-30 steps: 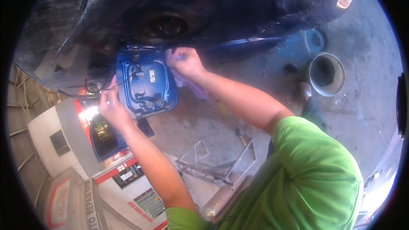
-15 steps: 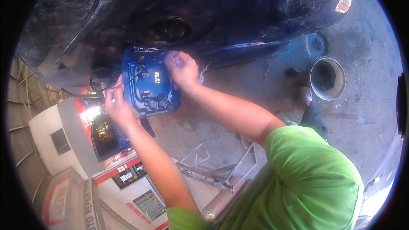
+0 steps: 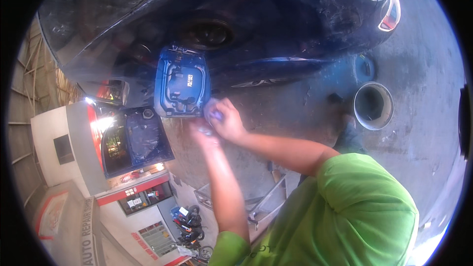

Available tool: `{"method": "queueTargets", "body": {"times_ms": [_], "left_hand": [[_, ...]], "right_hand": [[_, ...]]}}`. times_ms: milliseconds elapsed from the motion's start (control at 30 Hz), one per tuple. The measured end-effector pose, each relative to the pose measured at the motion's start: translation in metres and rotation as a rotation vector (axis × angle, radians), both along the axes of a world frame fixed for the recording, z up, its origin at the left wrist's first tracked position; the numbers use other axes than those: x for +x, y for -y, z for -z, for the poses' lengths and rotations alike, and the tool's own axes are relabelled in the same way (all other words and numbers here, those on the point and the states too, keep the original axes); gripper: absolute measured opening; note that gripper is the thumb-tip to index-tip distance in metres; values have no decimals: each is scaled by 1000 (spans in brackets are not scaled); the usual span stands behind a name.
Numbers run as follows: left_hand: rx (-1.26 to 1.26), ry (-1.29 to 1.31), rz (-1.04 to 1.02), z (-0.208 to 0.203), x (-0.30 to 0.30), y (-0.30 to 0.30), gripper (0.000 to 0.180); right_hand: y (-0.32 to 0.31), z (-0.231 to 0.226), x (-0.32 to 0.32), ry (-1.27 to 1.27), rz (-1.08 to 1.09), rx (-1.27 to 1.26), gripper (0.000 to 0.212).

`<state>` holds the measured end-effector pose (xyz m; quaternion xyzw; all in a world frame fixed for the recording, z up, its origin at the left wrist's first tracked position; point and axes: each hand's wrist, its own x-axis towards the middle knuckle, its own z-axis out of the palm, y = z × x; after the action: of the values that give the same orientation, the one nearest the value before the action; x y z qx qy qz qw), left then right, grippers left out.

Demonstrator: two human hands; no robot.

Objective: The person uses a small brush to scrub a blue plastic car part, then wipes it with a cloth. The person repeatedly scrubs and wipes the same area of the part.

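Observation:
A blue fuel door (image 3: 170, 91) stands swung out from the dark car body (image 3: 276, 17), below the round filler recess (image 3: 207, 34). Its inner side, with moulded ribs and a small white label, faces me. My right hand (image 3: 230, 122) is closed around a crumpled purple cloth (image 3: 211, 107) beside the door's lower right corner. Just under that corner is my left hand (image 3: 203, 133), close to the right one. Motion smears its fingers, so their pose and whether they touch the cloth cannot be made out.
A metal bucket (image 3: 361, 106) stands on the concrete floor at the right. A metal frame stand (image 3: 268, 202) is near my body. A detached dark car door (image 3: 143, 140) and a parked motorcycle (image 3: 189, 224) are at the left. Someone's dark-clothed leg (image 3: 350, 140) shows near the bucket.
My left hand has let go of the fuel door's left edge and moved right and down. My right hand has brought the purple cloth down from the door's upper right side to its lower corner.

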<state>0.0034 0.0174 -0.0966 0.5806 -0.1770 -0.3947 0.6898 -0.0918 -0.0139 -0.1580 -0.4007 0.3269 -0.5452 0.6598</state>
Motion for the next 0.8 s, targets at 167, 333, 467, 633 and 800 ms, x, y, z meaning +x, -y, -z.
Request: {"method": "queueTargets", "body": {"times_ms": [167,333,467,633,800], "left_hand": [[140,-152,-1,100,-20,-67,74],[323,-170,-130,111,-76,-61,73],[247,-137,-70,94,-93,-43,65],[133,-111,-91,104,-106,-38,61],[154,-113,-61,117,-67,-47,63]], "right_hand": [[-55,52,-48,-451,-376,-511,29],[-36,63,-79,-448,-483,-192,41],[-22,58,-91,-501,-813,-219,31],[-17,49,-92,-292,-164,-66,21],[-13,15,-112,-354,-564,-60,22]]}}
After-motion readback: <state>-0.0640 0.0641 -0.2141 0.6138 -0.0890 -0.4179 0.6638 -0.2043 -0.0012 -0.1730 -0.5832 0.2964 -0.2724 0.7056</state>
